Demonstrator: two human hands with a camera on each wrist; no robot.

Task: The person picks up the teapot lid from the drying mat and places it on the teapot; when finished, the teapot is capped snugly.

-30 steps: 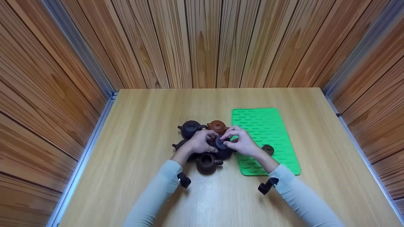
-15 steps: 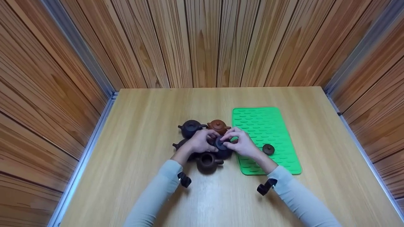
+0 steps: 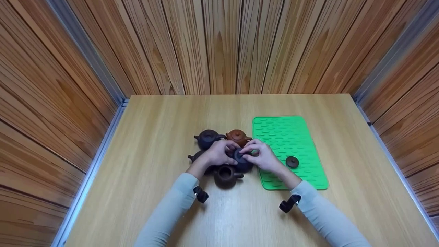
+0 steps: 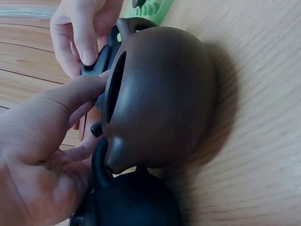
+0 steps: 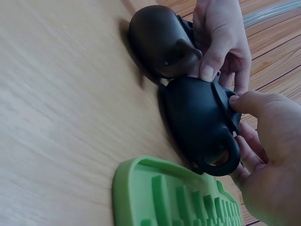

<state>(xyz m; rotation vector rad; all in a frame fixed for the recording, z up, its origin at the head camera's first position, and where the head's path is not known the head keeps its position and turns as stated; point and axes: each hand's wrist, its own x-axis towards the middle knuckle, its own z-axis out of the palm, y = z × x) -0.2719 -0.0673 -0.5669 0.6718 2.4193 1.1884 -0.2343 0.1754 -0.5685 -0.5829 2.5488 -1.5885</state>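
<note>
A black teapot (image 3: 244, 166) stands at the right of a cluster of teapots, its handle toward the green mat in the right wrist view. My left hand (image 3: 218, 153) steadies it from the left, thumb on its shoulder. With thumb and fingers, my right hand (image 3: 262, 156) pinches the teapot's lid (image 5: 224, 104), which sits at the mouth; whether it is fully seated I cannot tell. Just in front is a brown teapot (image 4: 164, 89) with an uncovered mouth. A loose dark lid (image 3: 292, 162) rests on the green mat (image 3: 291, 137).
Behind the hands stand a reddish-brown teapot (image 3: 236, 136) and a dark teapot (image 3: 207, 139), both lidded. Another dark teapot (image 3: 194, 157) is mostly hidden by the left hand. Wood-panelled walls border the table (image 3: 154, 137) at the back and sides.
</note>
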